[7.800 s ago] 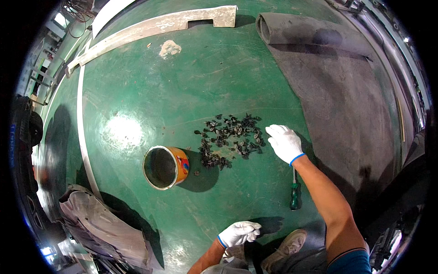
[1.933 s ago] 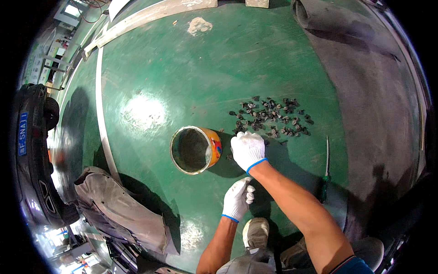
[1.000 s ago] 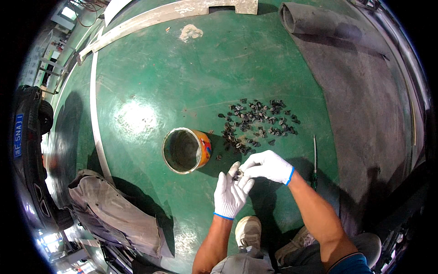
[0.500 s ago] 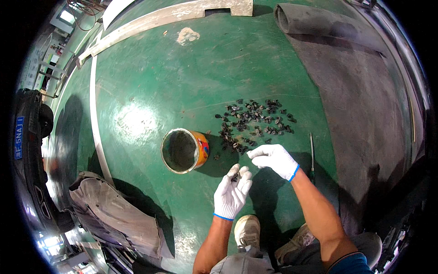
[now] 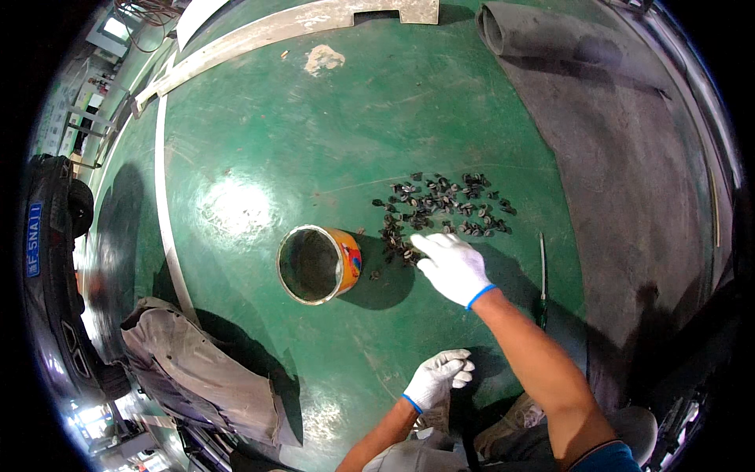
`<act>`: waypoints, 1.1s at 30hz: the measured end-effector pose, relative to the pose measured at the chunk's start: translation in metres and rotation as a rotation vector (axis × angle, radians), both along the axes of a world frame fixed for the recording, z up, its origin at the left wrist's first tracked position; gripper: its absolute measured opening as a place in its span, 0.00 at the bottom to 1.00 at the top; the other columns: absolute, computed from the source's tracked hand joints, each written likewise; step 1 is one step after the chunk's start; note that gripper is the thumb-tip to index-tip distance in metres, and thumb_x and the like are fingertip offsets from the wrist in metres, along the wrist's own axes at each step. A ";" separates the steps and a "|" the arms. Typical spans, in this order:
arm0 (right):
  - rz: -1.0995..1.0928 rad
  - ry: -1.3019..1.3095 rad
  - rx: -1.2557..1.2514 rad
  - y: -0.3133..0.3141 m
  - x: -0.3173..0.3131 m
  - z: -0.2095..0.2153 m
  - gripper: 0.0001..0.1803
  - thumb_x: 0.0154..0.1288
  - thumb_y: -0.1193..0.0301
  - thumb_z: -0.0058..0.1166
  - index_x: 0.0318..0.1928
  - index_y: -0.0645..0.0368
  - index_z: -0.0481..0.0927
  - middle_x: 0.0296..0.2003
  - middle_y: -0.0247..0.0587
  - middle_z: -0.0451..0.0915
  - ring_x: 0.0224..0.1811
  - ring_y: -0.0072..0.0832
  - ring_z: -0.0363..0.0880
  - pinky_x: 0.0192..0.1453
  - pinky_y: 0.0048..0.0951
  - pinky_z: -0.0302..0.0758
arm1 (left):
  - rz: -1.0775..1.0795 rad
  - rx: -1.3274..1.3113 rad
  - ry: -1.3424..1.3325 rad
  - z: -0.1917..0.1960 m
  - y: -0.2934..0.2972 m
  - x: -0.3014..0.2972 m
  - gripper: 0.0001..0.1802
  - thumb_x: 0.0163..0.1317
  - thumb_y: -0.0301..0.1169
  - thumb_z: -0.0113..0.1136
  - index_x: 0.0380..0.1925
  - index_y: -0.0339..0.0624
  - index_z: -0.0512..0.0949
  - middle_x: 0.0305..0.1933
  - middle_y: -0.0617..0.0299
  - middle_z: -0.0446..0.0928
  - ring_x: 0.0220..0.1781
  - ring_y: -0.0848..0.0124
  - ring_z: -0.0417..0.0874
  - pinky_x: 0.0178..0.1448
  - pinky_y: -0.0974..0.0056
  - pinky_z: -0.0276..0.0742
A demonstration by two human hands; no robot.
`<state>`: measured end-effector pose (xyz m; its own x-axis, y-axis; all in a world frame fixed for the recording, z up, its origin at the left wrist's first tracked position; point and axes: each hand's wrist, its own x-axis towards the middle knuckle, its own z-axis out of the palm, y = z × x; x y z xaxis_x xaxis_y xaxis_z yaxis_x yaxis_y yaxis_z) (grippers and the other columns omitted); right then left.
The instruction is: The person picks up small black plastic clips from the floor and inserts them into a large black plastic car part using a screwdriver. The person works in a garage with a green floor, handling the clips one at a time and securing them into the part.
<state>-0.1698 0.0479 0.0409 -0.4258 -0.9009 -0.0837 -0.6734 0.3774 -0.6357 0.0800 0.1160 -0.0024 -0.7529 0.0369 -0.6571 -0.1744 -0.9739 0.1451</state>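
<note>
Right hand (image 5: 454,267) reaches out, fingers spread and holding nothing, fingertips at the near edge of the pile of small black clips (image 5: 440,208) on the green floor (image 5: 299,134). Clips look light, hard and loose, best pinched singly by the head. Left hand (image 5: 436,377) hangs back, loosely curled, apparently empty; tin can (image 5: 318,263) just left of the reach.

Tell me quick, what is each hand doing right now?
Left hand: fingers curled, pulled back low near the body; whether it holds anything cannot be told.
Right hand: open, fingers stretched out to the near edge of the small black parts on the green floor.
</note>
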 end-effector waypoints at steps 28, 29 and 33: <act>0.120 0.347 -0.048 -0.089 0.007 -0.032 0.18 0.68 0.72 0.51 0.58 0.54 0.80 0.59 0.44 0.78 0.68 0.46 0.74 0.77 0.54 0.63 | 0.059 0.132 0.076 -0.020 -0.007 -0.003 0.19 0.75 0.30 0.61 0.63 0.37 0.75 0.51 0.54 0.85 0.45 0.67 0.88 0.48 0.65 0.84; 0.150 0.284 0.051 -0.090 0.005 -0.031 0.19 0.68 0.73 0.50 0.58 0.54 0.80 0.60 0.44 0.77 0.69 0.46 0.73 0.78 0.54 0.62 | 0.061 0.125 0.074 -0.021 -0.007 -0.002 0.19 0.75 0.30 0.61 0.63 0.37 0.75 0.51 0.54 0.85 0.45 0.67 0.88 0.48 0.65 0.84; 0.141 0.286 0.022 -0.082 0.003 -0.040 0.22 0.68 0.74 0.50 0.62 0.52 0.80 0.64 0.42 0.77 0.72 0.46 0.71 0.80 0.53 0.61 | 0.070 0.146 0.099 -0.021 -0.007 -0.003 0.20 0.75 0.31 0.61 0.63 0.37 0.75 0.51 0.54 0.85 0.45 0.67 0.88 0.48 0.66 0.84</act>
